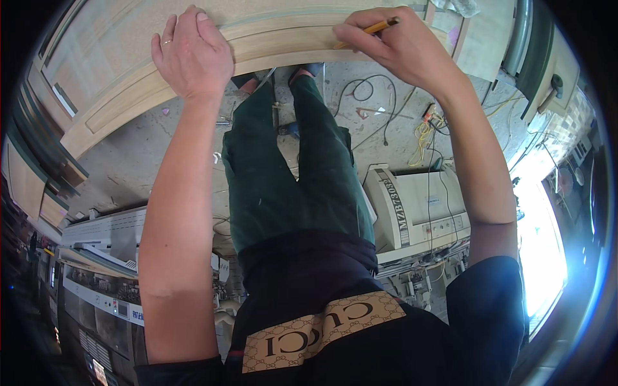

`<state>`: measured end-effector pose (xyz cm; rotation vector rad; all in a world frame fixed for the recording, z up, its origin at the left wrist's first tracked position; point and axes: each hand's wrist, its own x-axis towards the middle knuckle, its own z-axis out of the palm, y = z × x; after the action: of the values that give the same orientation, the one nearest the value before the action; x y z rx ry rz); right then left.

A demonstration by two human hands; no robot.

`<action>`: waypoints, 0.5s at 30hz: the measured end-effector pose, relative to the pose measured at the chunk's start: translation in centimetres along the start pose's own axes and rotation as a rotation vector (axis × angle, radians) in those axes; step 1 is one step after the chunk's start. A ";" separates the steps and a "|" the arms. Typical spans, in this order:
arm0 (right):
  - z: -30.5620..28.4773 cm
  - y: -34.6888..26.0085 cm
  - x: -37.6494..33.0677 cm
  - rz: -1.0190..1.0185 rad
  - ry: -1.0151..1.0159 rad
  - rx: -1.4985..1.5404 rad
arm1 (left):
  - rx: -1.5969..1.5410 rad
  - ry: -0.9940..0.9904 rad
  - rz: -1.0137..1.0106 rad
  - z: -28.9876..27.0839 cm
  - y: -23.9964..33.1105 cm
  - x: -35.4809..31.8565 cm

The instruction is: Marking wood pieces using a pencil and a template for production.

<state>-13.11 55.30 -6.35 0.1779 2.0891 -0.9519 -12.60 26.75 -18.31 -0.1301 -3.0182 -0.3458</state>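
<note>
Right hand (402, 48) fingers grasping a pencil (381, 27) at a pale wooden panel (277, 44)
The left hand (195, 56) rests on the panel, fingers relaxed, gripping nothing visible; the panel spans the far side, above the cluttered floor (187, 151). Marking seems in hand; the next stroke likely calls for steady support.

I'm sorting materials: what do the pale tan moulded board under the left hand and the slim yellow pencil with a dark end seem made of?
Pale tan moulded board: probably wood, bare or clear-finished, judging by its lengthwise streaks.
Slim yellow pencil: likely painted wood, given its even colour; plastic is possible.
</note>
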 end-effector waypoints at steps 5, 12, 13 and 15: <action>0.7 0.2 0.8 -0.277 0.011 -0.042 | -0.042 -0.011 -0.007 0.4 -0.3 0.0; -2.2 6.2 -2.0 -0.372 0.120 -0.338 | -0.035 -0.019 -0.015 0.3 -0.4 0.0; -2.8 6.8 -2.4 -0.345 0.113 -0.322 | -0.023 -0.027 -0.004 0.3 -0.5 0.0; -3.4 7.5 -2.7 -0.316 0.109 -0.309 | -0.015 -0.033 0.006 0.3 -0.6 0.0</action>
<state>-10.25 63.42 -7.34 -0.2728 2.3800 -0.7967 -12.72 26.22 -18.73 -0.1478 -3.0475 -0.3691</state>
